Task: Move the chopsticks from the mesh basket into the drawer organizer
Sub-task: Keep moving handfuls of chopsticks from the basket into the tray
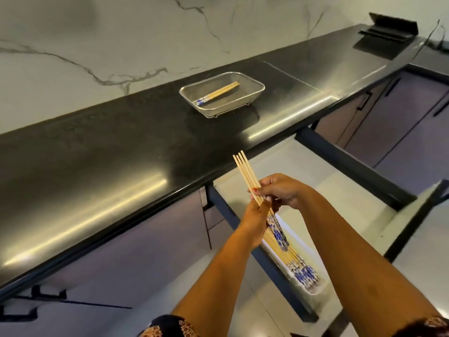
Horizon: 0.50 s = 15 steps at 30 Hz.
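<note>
Both hands hold one bundle of several wooden chopsticks [245, 171] with blue-patterned ends, above the open drawer [315, 181]. My left hand [255, 217] grips the bundle from below. My right hand [279, 190] pinches it from the right. The bare tips point up and away toward the counter. Below the hands, a white organizer [313, 291] at the drawer's left side holds several more chopsticks [301, 271]. On the black counter [121, 154] stands the mesh basket [255, 92], with a pair of chopsticks [217, 93] lying inside.
The drawer's dark rails [352, 164] jut out from under the counter. Purple cabinet fronts [121, 259] run to the left and right. A black folded stand [388, 29] sits at the counter's far right end. A marble wall [97, 45] backs the counter.
</note>
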Each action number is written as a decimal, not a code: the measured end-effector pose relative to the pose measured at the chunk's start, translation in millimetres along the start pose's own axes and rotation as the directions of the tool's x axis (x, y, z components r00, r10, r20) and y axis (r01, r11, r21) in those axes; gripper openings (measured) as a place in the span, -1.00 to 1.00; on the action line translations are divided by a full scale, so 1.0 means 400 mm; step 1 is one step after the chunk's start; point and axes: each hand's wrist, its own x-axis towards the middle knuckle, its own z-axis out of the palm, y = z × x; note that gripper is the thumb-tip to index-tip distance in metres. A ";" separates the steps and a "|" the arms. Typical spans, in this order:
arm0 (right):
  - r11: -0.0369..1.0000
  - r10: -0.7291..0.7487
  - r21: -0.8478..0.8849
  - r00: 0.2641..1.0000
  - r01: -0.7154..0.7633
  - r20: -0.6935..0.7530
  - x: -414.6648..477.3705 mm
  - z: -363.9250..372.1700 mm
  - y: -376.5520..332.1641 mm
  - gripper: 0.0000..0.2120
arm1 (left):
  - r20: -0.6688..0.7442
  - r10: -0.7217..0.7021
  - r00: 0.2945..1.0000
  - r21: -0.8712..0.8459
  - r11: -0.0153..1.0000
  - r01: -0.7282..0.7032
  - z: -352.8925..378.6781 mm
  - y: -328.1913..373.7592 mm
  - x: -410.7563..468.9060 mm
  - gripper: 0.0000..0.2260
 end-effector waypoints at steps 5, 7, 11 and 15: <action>0.989 0.113 0.100 0.992 -0.107 -0.055 0.028 -0.068 0.156 -0.89 | -0.202 0.022 0.979 0.392 0.918 0.060 0.017 -0.095 0.063 -0.88; 0.982 0.163 0.108 0.985 -0.157 -0.050 0.040 -0.068 0.218 -0.86 | -0.409 0.036 0.912 0.375 0.918 0.132 0.005 -0.128 0.079 -0.87; 0.977 0.214 -0.001 0.973 -0.215 -0.089 0.077 -0.012 0.327 -0.86 | -0.548 0.175 0.818 0.575 0.789 0.215 -0.023 -0.161 0.082 -0.66; 0.965 0.226 -0.115 0.970 -0.235 -0.090 0.096 0.054 0.395 -0.73 | -0.508 0.206 0.836 0.726 0.625 0.287 -0.027 -0.197 0.069 -0.59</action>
